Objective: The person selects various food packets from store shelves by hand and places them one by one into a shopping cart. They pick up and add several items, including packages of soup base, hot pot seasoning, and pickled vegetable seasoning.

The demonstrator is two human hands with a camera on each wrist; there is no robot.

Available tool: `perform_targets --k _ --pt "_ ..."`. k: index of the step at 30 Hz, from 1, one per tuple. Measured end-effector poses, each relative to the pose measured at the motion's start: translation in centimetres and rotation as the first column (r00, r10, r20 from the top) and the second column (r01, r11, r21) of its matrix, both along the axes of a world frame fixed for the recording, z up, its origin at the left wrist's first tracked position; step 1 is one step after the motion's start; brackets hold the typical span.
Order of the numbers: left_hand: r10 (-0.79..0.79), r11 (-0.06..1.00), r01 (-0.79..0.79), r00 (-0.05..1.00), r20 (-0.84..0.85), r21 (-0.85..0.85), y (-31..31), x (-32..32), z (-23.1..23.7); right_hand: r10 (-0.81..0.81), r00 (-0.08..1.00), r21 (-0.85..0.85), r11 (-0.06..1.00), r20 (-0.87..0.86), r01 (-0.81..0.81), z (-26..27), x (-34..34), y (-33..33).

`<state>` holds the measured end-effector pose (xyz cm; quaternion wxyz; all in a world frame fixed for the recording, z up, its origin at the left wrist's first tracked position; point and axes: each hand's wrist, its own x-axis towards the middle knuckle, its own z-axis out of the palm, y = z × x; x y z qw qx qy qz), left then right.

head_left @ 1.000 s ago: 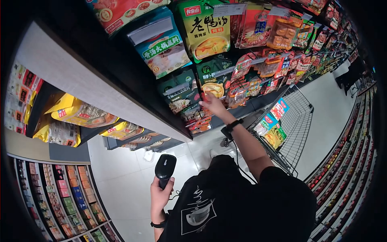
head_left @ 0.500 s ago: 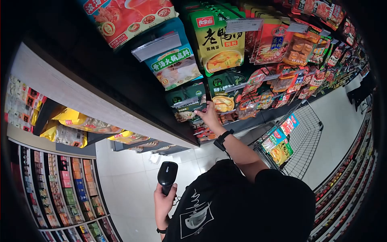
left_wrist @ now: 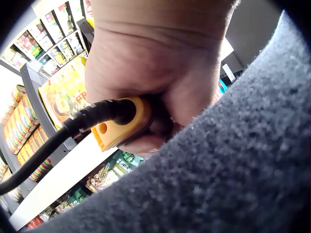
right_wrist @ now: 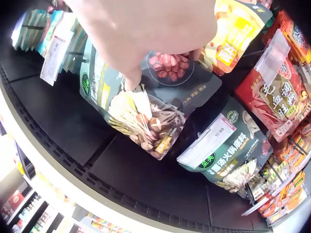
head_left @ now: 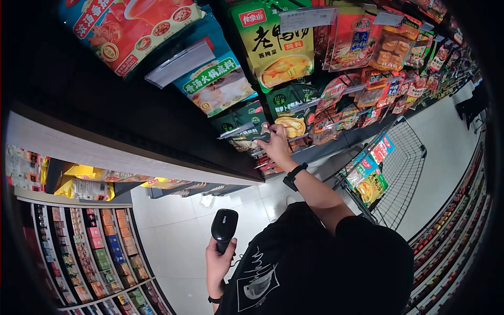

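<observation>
My right hand (head_left: 276, 148) pinches a dark green soup-base pouch (right_wrist: 146, 121) with mushrooms and meat pictured on it. In the right wrist view the thumb lies on the pouch's front, and other fingertips show near the meat picture. A similar pouch (right_wrist: 235, 150) hangs beside it behind a price tag (right_wrist: 208, 141). Low in the head view, my left hand (head_left: 219, 264) grips a black barcode scanner (head_left: 224, 227) by its handle, head upward. The scanner's yellow handle end (left_wrist: 124, 124) and its black cable (left_wrist: 39, 162) show in the left wrist view.
Blue-and-white pouches (head_left: 215, 79) and green duck-soup pouches (head_left: 281, 47) hang above the right hand. A wire shopping cart (head_left: 401, 173) holding several packets stands to the right. A pale shelf edge (head_left: 126, 144) runs along the left, and stocked shelves (head_left: 100, 252) stand lower left.
My right hand has shifted from the gap by the dark green pouches to a hold on one of them. The head view has turned slightly; the left hand keeps the scanner.
</observation>
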<state>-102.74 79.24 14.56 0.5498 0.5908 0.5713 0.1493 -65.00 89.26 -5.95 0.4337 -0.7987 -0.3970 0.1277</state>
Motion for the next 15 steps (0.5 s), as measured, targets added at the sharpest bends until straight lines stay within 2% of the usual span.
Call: perform_targets --k 2,3,6,9,12,15 --pt "-0.008 1.0 0.008 1.0 0.006 0.014 -0.1 -0.2 -0.2 -0.095 0.986 0.136 0.988 0.135 0.077 -0.9 -0.3 0.4" --pt "-0.01 1.0 0.01 1.0 0.003 0.013 -0.1 -0.3 -0.2 -0.063 0.98 0.149 0.988 0.191 0.034 -1.3 -0.2 0.5" --pt "-0.012 1.0 0.012 1.0 0.005 0.016 -0.3 -0.5 -0.3 -0.001 0.996 0.209 0.978 -0.086 0.019 -1.9 -0.3 0.7" --pt "-0.016 1.0 0.016 1.0 0.007 0.017 -0.4 -0.9 -0.4 -0.059 0.992 0.056 0.996 -0.108 0.065 -1.4 -0.2 0.4" --pt "-0.017 1.0 0.017 1.0 0.01 0.025 -0.6 -1.1 -0.6 -0.126 0.961 0.094 0.984 -0.247 0.153 -0.5 -0.9 0.2" --pt "-0.017 1.0 0.016 1.0 0.008 0.02 -0.8 -1.1 -0.5 -0.14 0.948 0.2 0.959 -0.286 0.202 -1.5 -1.0 0.6"
